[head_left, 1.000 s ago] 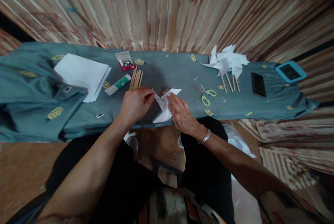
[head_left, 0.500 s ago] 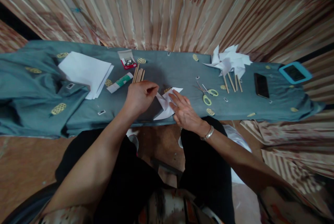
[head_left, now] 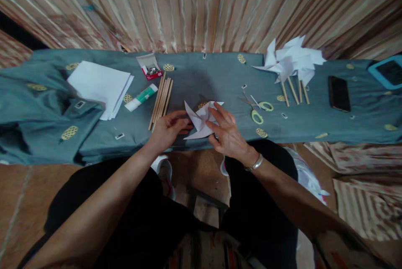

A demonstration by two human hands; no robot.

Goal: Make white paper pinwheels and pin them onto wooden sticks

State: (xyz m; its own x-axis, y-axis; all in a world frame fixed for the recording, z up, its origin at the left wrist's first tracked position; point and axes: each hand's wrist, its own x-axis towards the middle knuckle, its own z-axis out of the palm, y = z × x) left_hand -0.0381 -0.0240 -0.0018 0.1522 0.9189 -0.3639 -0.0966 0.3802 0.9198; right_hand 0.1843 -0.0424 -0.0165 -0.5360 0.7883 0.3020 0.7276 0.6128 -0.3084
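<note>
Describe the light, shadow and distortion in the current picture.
Head view: dim overall; soft shadow on the cloth beyond the folded paper; bright glint on the bracelet. Same view: folds of the curtain fan outward, likely wide-angle stretch.

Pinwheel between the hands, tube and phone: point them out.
Pinwheel (head_left: 200, 122), head view: on its folded middle.
Tube (head_left: 143, 96), head view: on its green band.
Phone (head_left: 339, 93), head view: middle of its dark face.
</note>
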